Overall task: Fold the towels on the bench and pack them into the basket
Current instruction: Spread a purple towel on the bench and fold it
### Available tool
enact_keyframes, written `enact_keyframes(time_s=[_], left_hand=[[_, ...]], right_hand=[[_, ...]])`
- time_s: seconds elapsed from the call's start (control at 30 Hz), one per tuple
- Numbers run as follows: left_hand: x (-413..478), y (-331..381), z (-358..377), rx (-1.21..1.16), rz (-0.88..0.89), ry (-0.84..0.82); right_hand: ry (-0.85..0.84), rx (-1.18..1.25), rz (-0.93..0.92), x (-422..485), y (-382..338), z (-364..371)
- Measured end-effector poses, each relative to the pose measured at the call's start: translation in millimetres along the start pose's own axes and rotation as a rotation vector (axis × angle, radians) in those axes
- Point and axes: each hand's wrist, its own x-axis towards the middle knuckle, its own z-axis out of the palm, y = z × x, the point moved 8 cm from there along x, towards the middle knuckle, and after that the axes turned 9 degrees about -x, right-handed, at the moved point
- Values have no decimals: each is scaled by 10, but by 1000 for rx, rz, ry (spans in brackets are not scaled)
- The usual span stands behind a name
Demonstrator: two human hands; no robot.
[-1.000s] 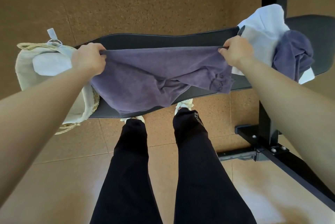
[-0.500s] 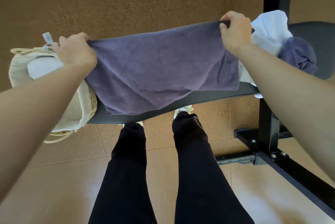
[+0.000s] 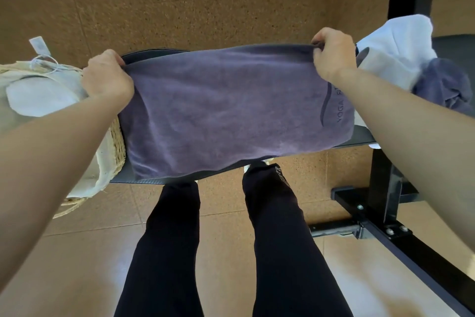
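Now: purple towel (image 3: 231, 106) spread wide over the bench (image 3: 144, 181), mid-frame. Left hand (image 3: 106, 77) pinches its far corner at 10 o'clock, right hand (image 3: 331, 56) the other far corner at 1 o'clock, fingers curled tight on cloth. Basket (image 3: 117, 142) at 9 o'clock by the bench end. White towel (image 3: 395, 41) and crumpled purple one (image 3: 442, 85) heaped at 2 o'clock.

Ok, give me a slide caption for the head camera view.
Left hand and right hand hold a purple yoga towel stretched across the black bench.

left hand (image 3: 106, 77): fingers curled, pinching | right hand (image 3: 331, 56): same | both arms outstretched
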Motion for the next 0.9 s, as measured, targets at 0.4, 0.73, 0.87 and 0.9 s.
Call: enact_keyframes(time_s=[0.4, 0.73, 0.87, 0.9], left_hand=[[-1000, 222, 151, -181, 372, 188], [-2099, -588, 1007, -198, 15, -236], [-2079, -731, 1012, -139, 8, -257], [-2057, -755, 995, -136, -21, -252]], right_hand=[[270, -181, -104, -693, -370, 115], [-258, -226, 115, -1701, -24, 1248], [-77, -201, 98, -1609, -113, 969], [-49, -222, 103, -1547, -126, 875]])
